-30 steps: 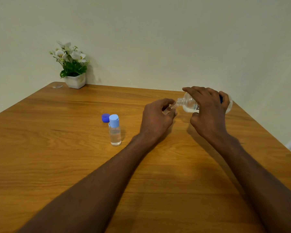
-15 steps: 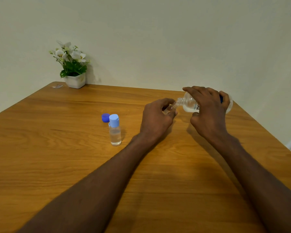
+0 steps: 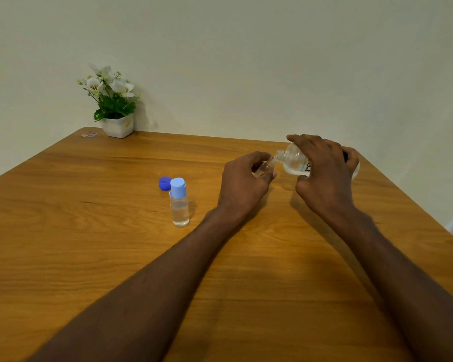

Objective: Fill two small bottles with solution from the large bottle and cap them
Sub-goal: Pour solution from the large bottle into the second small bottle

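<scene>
Pouring continues with nothing shifted over the past second: right hand (image 3: pixel 324 176) grips the tilted large bottle (image 3: pixel 296 163), its neck meeting the mouth of the second small bottle (image 3: pixel 266 165), which the left hand (image 3: pixel 243 184) pinches. Left of that hand stand the capped, filled small bottle (image 3: pixel 179 205) and a loose dark-blue cap (image 3: pixel 164 183) on the worktop (image 3: pixel 89 231). Judgement: second fill unfinished, capping outstanding.

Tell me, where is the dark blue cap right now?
In the head view, the dark blue cap lies on the wooden table, left of centre, just behind and to the left of the capped small bottle, well to the left of both hands.
</scene>
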{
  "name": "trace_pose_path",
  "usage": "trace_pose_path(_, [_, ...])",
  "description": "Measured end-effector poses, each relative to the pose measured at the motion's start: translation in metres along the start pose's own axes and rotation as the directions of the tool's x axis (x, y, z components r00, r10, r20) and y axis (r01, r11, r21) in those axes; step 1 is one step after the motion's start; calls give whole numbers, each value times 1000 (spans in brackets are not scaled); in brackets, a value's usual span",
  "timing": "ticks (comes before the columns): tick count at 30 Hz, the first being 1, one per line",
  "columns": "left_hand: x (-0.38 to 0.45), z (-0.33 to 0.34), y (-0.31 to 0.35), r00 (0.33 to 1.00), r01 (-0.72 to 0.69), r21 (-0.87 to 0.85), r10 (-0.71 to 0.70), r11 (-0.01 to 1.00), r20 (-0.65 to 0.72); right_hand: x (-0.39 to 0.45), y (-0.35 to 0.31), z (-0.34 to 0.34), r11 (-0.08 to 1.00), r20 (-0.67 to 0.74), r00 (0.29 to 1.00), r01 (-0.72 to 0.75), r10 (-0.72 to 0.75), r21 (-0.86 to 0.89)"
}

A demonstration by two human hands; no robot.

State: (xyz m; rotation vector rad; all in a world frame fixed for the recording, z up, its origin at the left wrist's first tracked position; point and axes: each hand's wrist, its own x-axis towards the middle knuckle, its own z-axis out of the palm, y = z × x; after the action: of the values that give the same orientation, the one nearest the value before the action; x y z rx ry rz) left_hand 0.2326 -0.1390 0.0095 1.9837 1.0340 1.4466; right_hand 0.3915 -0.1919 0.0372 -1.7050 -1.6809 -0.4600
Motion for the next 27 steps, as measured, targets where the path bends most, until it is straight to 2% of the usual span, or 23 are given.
trace_pose_path(7, [0,0,1,1000,19,-34,-19,999,-16,1,1,2,1000,-7,1000,-19,19,14])
trace_pose_path(17, [1,0,2,999,39,-63,-41,997,-35,4,0,-3,975,-186,972,-109,145,193])
trace_pose_path(27, [2,0,1,998,27,-46,-30,999,-46,4,5,6,918,-156,955,-187,254,349])
